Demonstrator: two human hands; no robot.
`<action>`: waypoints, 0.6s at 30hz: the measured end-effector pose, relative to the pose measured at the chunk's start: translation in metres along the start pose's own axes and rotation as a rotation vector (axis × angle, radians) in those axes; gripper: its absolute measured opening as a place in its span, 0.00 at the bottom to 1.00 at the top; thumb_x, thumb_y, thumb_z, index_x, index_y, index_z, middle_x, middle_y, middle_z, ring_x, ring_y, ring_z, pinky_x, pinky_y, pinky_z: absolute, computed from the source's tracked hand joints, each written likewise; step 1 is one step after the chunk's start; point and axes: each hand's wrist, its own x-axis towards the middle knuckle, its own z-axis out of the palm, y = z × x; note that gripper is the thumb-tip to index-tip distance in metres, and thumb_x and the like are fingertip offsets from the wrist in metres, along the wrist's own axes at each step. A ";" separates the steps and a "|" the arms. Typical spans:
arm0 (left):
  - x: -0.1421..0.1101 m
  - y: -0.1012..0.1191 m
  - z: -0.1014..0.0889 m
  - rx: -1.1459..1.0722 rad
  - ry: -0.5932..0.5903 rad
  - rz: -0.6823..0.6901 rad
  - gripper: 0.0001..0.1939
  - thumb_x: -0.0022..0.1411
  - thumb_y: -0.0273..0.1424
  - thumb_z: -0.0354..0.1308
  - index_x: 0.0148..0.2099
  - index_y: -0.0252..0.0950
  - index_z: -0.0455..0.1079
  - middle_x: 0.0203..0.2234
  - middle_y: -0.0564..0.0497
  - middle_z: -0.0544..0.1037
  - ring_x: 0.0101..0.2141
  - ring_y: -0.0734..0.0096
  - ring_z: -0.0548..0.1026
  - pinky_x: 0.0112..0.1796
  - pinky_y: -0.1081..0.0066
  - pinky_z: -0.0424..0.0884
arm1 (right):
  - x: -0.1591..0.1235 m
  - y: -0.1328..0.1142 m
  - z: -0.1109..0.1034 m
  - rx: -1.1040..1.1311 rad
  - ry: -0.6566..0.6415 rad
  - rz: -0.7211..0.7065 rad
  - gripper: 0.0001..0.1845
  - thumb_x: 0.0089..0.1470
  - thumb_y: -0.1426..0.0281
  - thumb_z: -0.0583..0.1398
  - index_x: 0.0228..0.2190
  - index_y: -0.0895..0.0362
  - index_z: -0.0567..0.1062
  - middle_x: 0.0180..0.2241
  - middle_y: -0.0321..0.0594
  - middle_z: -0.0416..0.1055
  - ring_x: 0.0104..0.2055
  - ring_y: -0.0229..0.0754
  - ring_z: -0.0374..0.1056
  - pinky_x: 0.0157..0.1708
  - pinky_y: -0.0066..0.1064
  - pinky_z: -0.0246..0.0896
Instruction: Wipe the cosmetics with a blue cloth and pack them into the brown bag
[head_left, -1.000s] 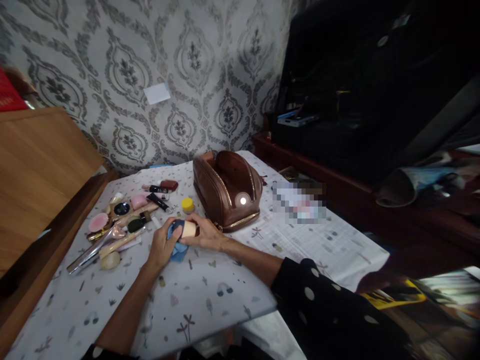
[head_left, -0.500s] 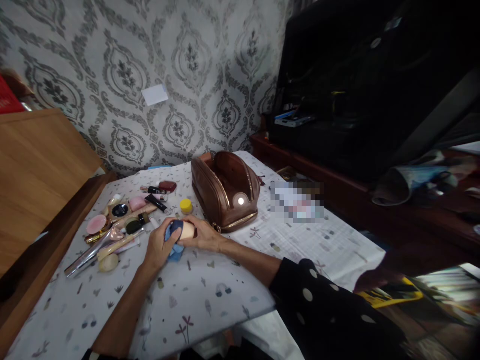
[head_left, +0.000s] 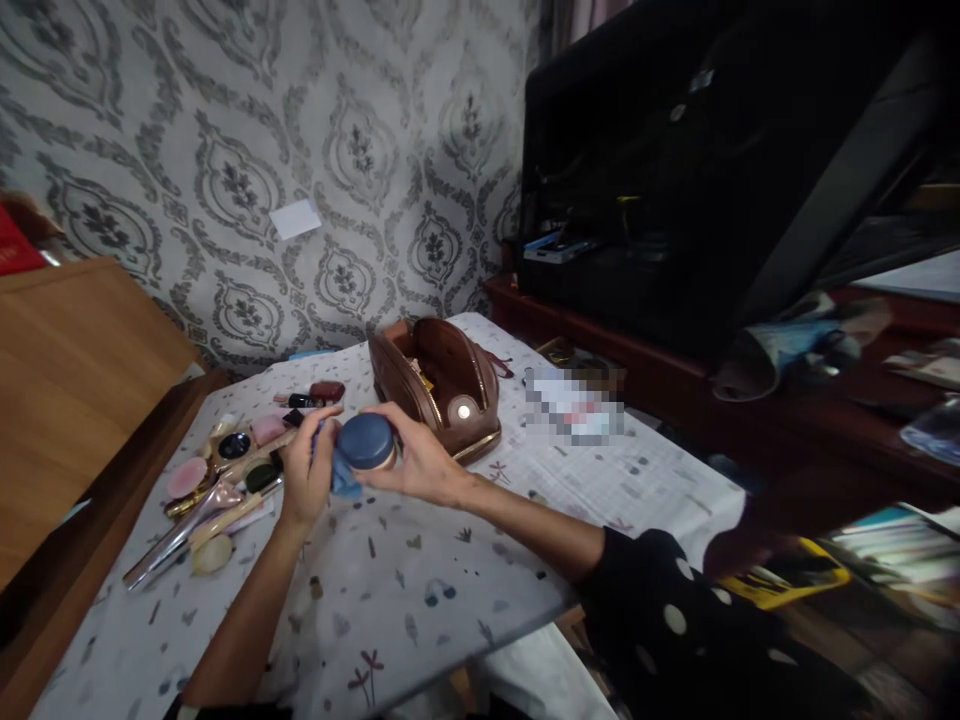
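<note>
My right hand (head_left: 420, 462) is closed round a small jar (head_left: 366, 441) with a dark blue lid and a cream-coloured lower part, its lid tilted towards me. Beside it, my left hand (head_left: 309, 465) grips a blue cloth (head_left: 345, 477), which hangs between the two hands near the jar. Just behind my right hand stands a brown toiletry bag (head_left: 409, 385), unzipped, with something yellowish showing inside. Left of my left hand lies a pile of make-up, among it a silver tube (head_left: 180, 530), a pink round compact (head_left: 187, 478) and a round pale sponge (head_left: 213, 555).
A white patterned cloth (head_left: 405, 620) covers the table. At the back lie a dark red item (head_left: 328, 391) and a black tube. A blurred-out packet (head_left: 574, 405) is right of the bag. A television (head_left: 675, 200) stands on a dark red cabinet at the right; a wooden panel (head_left: 82, 380) borders the left.
The jar has come away from the cloth and turned so its blue lid faces me. My hands have moved slightly apart. The view has shifted to the right.
</note>
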 end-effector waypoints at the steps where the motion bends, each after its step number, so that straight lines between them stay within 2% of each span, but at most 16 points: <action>1: 0.005 0.001 0.006 0.009 -0.022 0.045 0.16 0.70 0.37 0.46 0.48 0.34 0.70 0.39 0.47 0.77 0.43 0.64 0.74 0.46 0.68 0.69 | 0.001 -0.006 -0.007 0.011 0.038 -0.011 0.34 0.44 0.63 0.69 0.51 0.55 0.65 0.45 0.40 0.71 0.45 0.44 0.70 0.47 0.33 0.65; 6: 0.024 0.013 0.038 0.248 -0.126 0.293 0.16 0.69 0.30 0.45 0.55 0.34 0.67 0.46 0.43 0.73 0.47 0.61 0.72 0.49 0.64 0.70 | 0.009 -0.022 -0.045 0.021 0.196 0.001 0.31 0.48 0.61 0.67 0.50 0.55 0.64 0.46 0.42 0.70 0.48 0.45 0.70 0.50 0.36 0.64; 11: 0.034 0.031 0.061 0.586 -0.268 0.490 0.24 0.64 0.22 0.47 0.61 0.40 0.65 0.58 0.41 0.66 0.60 0.53 0.63 0.47 0.61 0.74 | 0.025 -0.015 -0.079 0.004 0.308 -0.024 0.30 0.45 0.62 0.68 0.48 0.56 0.65 0.45 0.41 0.71 0.48 0.46 0.69 0.51 0.37 0.65; 13: 0.034 0.034 0.065 0.627 -0.300 0.525 0.26 0.64 0.21 0.46 0.62 0.41 0.65 0.58 0.42 0.67 0.61 0.52 0.62 0.49 0.59 0.74 | 0.034 -0.008 -0.089 -0.030 0.315 0.016 0.30 0.43 0.63 0.69 0.46 0.56 0.67 0.42 0.39 0.71 0.46 0.45 0.70 0.49 0.36 0.65; 18: 0.027 0.030 0.065 0.564 -0.219 0.494 0.26 0.65 0.21 0.45 0.62 0.42 0.66 0.59 0.44 0.67 0.60 0.55 0.64 0.55 0.56 0.71 | 0.060 0.012 -0.092 -0.126 0.340 0.214 0.29 0.40 0.66 0.70 0.44 0.57 0.68 0.39 0.37 0.72 0.43 0.43 0.71 0.47 0.37 0.67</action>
